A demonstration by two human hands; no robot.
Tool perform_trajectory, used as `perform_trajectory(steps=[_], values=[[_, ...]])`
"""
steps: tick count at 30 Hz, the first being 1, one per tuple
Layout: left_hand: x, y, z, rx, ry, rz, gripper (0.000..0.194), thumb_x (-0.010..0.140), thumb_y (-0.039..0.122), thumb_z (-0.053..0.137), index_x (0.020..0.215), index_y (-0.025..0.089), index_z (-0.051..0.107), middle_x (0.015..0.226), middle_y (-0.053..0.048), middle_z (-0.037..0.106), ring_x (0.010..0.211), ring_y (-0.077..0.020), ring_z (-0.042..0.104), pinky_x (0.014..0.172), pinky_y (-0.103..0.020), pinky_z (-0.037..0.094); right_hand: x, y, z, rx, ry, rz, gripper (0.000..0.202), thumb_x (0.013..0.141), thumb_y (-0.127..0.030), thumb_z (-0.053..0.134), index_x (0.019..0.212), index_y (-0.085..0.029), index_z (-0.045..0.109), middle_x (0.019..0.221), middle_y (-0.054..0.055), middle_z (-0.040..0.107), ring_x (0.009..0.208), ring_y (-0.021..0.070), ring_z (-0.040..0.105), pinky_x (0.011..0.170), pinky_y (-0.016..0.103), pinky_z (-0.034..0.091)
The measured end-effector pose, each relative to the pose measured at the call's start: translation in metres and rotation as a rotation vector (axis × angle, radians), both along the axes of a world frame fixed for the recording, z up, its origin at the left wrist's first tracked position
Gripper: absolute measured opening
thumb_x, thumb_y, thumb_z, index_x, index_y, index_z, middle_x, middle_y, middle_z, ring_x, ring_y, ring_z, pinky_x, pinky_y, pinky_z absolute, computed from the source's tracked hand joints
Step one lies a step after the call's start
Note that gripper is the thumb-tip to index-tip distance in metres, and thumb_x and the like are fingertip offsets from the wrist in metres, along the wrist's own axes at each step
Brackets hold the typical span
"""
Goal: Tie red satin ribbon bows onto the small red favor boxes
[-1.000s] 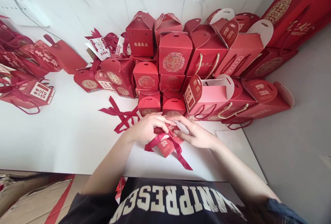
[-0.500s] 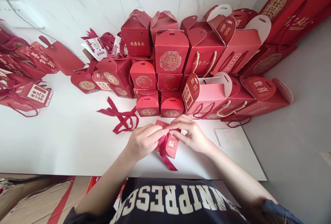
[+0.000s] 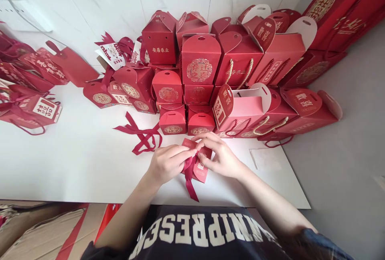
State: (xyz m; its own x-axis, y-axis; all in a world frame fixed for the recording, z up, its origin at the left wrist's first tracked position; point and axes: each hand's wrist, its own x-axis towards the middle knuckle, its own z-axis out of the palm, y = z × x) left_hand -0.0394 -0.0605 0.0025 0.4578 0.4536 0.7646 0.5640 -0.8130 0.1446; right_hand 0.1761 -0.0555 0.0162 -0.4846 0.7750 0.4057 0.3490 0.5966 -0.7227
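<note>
A small red gift box (image 3: 200,174) with white characters lies on the white table in front of me. Dark red ribbon (image 3: 189,174) is gathered at its middle, and one tail hangs toward the table's front edge. My left hand (image 3: 168,163) pinches the ribbon from the left side, thumb and fingers together. From the right, my right hand (image 3: 221,156) is closed on the ribbon at the same spot, its fingers bent over the box top. The fingertips of both hands almost meet and partly hide the knot area.
A loose ribbon (image 3: 141,134) lies on the table (image 3: 90,164) left of my hands. Stacked red gift boxes (image 3: 201,59) stand against the wall behind. More boxes and bags (image 3: 45,107) are at the left. A clear flat wrapper (image 3: 266,159) lies at right; cardboard (image 3: 39,236) is below the table.
The ribbon's hanging tail has swung a little to the left. My right hand's fingers have curled slightly more over the box, covering part of its lettering.
</note>
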Motion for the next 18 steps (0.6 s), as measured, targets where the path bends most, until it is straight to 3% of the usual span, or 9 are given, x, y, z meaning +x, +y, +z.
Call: perform_trajectory(steps=[5, 10, 15, 18], values=[[0.0007, -0.0011, 0.0, -0.038, -0.019, -0.003, 0.023, 0.083, 0.008, 0.067, 0.1, 0.023, 0.072, 0.085, 0.001, 0.076, 0.073, -0.0113, 0.072, 0.066, -0.021, 0.057, -0.0001, 0.0006, -0.0035, 0.068, 0.078, -0.186, 0.01, 0.084, -0.012, 0.057, 0.088, -0.021, 0.059, 0.106, 0.008, 0.067, 0.101, 0.0225, 0.062, 0.088, 0.04, 0.049], [0.0014, -0.0021, -0.001, -0.02, 0.002, -0.004, 0.027, 0.083, 0.006, 0.065, 0.104, 0.021, 0.071, 0.09, -0.001, 0.076, 0.075, -0.0122, 0.072, 0.068, -0.022, 0.058, 0.0021, 0.0002, -0.0028, 0.041, -0.028, -0.042, 0.009, 0.09, -0.018, 0.057, 0.095, -0.023, 0.062, 0.112, 0.007, 0.07, 0.103, 0.0214, 0.064, 0.091, 0.04, 0.048], [-0.0001, -0.003, -0.0019, -0.005, 0.021, -0.002, 0.027, 0.082, 0.004, 0.065, 0.102, 0.02, 0.072, 0.09, -0.001, 0.076, 0.075, -0.0122, 0.072, 0.066, -0.022, 0.057, 0.0067, 0.0011, -0.0014, 0.197, -0.013, -0.204, 0.008, 0.09, -0.016, 0.057, 0.092, -0.022, 0.062, 0.101, 0.007, 0.072, 0.096, 0.0217, 0.066, 0.087, 0.04, 0.048], [-0.0001, -0.0033, -0.0003, -0.009, 0.021, -0.005, 0.026, 0.084, 0.004, 0.064, 0.103, 0.02, 0.071, 0.09, -0.001, 0.076, 0.075, -0.0123, 0.072, 0.067, -0.022, 0.057, 0.0081, 0.0019, 0.0008, 0.155, -0.056, -0.127, 0.012, 0.09, -0.017, 0.057, 0.098, -0.023, 0.064, 0.112, 0.008, 0.07, 0.105, 0.022, 0.064, 0.091, 0.041, 0.047]])
